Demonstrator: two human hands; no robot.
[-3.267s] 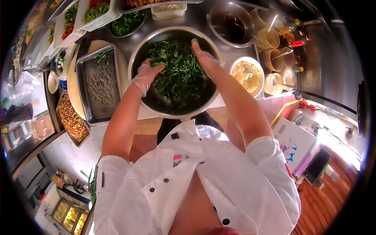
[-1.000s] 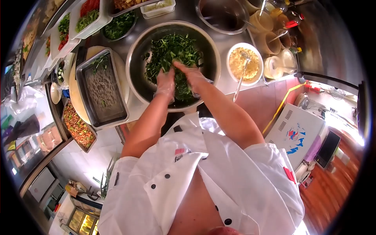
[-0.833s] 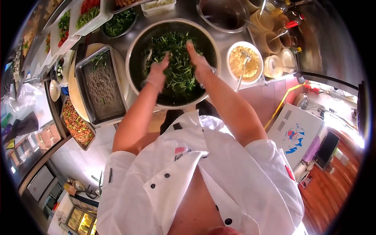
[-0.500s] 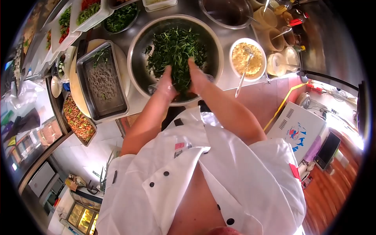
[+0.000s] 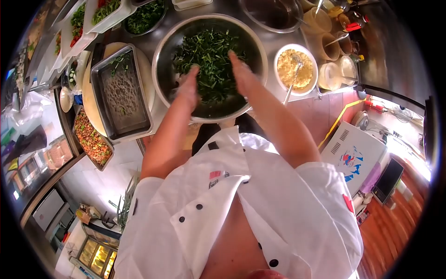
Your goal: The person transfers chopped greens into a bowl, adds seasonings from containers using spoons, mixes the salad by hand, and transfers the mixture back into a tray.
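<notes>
A large metal bowl holds a heap of chopped leafy greens. At the heap's left side is my left hand, somewhat blurred, in what looks like a clear plastic glove. My right hand is on the right side, also apparently gloved, its fingers stretched toward the far rim. Both hands are inside the bowl and apart, with greens lying between them. Neither hand is closed around any leaves that I can see. Right of the bowl stands a white bowl of yellowish minced food with a spoon in it.
On the left, a metal tray with wet residue rests on a round board. A tray of diced mix sits beyond it. White tubs of cut vegetables line the back left; several containers stand back right.
My hands have spread apart from the greens between them, and the right hand has moved farther into the bowl. The gathered greens now lie lower and looser.
</notes>
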